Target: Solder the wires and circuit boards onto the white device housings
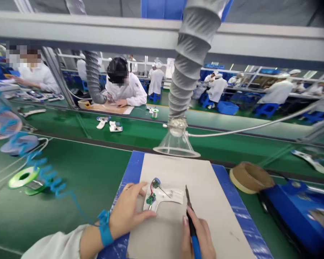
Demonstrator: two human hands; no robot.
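Note:
A white plastic shell half [174,196], shaped like a handheld thermometer's pistol grip, lies on a pale board [197,230] in front of me. Small green circuit boards [151,199] with red and dark wires sit at its left end. My left hand [131,207] grips that end between thumb and fingers; a blue wrist strap [105,227] circles the wrist. In my right hand [198,233] is a soldering iron [191,225] with a black and blue handle. Its tip points away from me, just right of the shell, apart from it.
A clear fume hood [176,144] hangs beyond the board. Brown tape [251,177] and a blue soldering station [297,216] stand right; a solder spool [29,180] and coiled blue cord [50,176] lie left. Across the green belt, a person [126,86] works.

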